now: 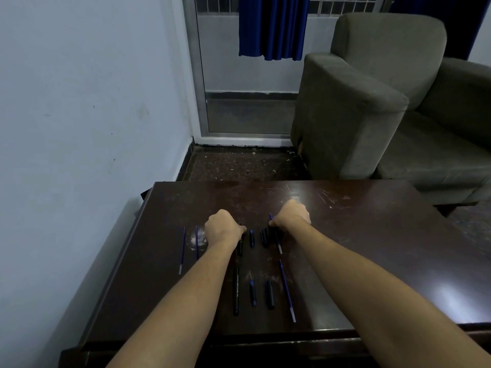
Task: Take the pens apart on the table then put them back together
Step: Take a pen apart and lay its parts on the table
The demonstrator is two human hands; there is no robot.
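Pen parts, namely black plastic barrels (236, 290), black caps (270, 294) and thin blue refills (287, 290), lay on the dark wooden table (372, 248). The left hand (224, 229) was curled, its hold indeterminate; the right hand (291, 216) pinched the far refill (279, 244).

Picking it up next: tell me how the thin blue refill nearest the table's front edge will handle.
The refill is long and very thin, so it is probably light and slightly bendy. It looks round and lies on a glossy table, so a nudge would likely roll it.
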